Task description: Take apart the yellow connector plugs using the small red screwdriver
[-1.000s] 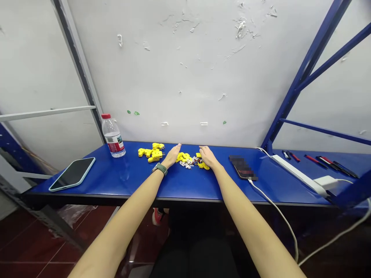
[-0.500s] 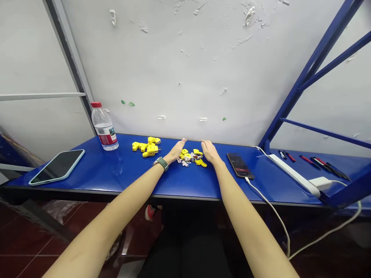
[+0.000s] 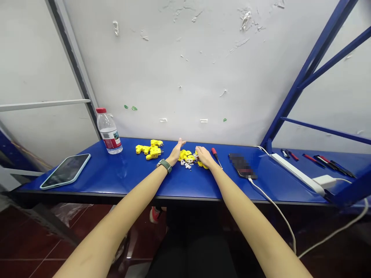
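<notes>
A loose pile of yellow plug shells (image 3: pixel 183 155) and small white and metal plug parts (image 3: pixel 188 166) lies on the blue table (image 3: pixel 124 173). At the pile's left edge my left hand (image 3: pixel 175 151) rests on its side, fingers stretched out and nothing held. My right hand (image 3: pixel 204 155) lies over the right part of the pile, fingers extended, partly covering some yellow pieces. Just right of it is a screwdriver (image 3: pixel 214 152) with a red handle. Several yellow plugs (image 3: pixel 153 150) with metal pins sit in a group left of my left hand.
A water bottle (image 3: pixel 109 133) with a red cap and a phone (image 3: pixel 66 172) stand and lie at the left. Rightward are a charging phone (image 3: pixel 242 166), a white power strip (image 3: pixel 298 173) and several pens (image 3: pixel 330 164). The wall rises behind the table.
My right hand has moved left onto the pile, and the yellow pieces are pressed closer together. The red screwdriver has come into sight beside it. The whole view has shifted slightly.
</notes>
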Available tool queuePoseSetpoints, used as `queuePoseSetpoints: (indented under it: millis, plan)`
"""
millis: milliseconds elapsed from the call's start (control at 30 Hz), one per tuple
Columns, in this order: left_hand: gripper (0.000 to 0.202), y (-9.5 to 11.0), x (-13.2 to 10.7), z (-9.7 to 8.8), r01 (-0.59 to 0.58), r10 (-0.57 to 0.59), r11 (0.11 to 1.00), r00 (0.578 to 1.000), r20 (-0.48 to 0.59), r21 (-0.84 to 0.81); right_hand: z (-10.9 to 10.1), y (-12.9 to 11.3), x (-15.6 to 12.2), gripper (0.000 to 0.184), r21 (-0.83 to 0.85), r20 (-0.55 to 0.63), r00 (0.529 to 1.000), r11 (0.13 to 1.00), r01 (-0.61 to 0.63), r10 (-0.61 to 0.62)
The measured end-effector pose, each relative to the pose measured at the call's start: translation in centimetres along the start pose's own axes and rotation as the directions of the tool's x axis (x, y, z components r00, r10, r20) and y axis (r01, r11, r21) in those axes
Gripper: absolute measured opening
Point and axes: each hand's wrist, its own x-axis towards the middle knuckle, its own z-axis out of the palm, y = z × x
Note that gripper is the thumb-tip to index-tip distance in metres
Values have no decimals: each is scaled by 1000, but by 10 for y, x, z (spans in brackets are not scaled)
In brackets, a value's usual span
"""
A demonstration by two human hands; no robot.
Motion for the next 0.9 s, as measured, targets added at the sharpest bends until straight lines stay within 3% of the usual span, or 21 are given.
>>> queuePoseSetpoints:
  millis: [167,333,467,567,633,767,900]
  plan:
    - [81,4,0,-3,18,-21,997,999,-47,-71,5,-4,3,49,82,-31,999,996,-33,36]
    - [75,1,3,-15,19,-27,997,994,-107,-71,-4,16,14,52,163,-84,987,979,-124,139]
    - [64,-7,1,-33,-81,124,966,978,-165,246,-12,31,14,63,210,-121,972,963,-172,200]
    - [54,-12,-2,-41,-82,145,862,985,-90,500,-14,34,10,60,219,-158,964,959,-179,216]
    - [48,-15,-3,-42,-94,150,826,987,-56,556,-16,33,7,53,201,-188,956,962,-185,223]
    - [58,-20,-3,-42,-88,138,785,990,-34,613,-19,30,3,38,108,-248,943,974,-201,223]
    - [62,-24,-3,-43,-87,119,749,993,-3,656,-24,26,-1,36,-18,-251,952,982,-188,178]
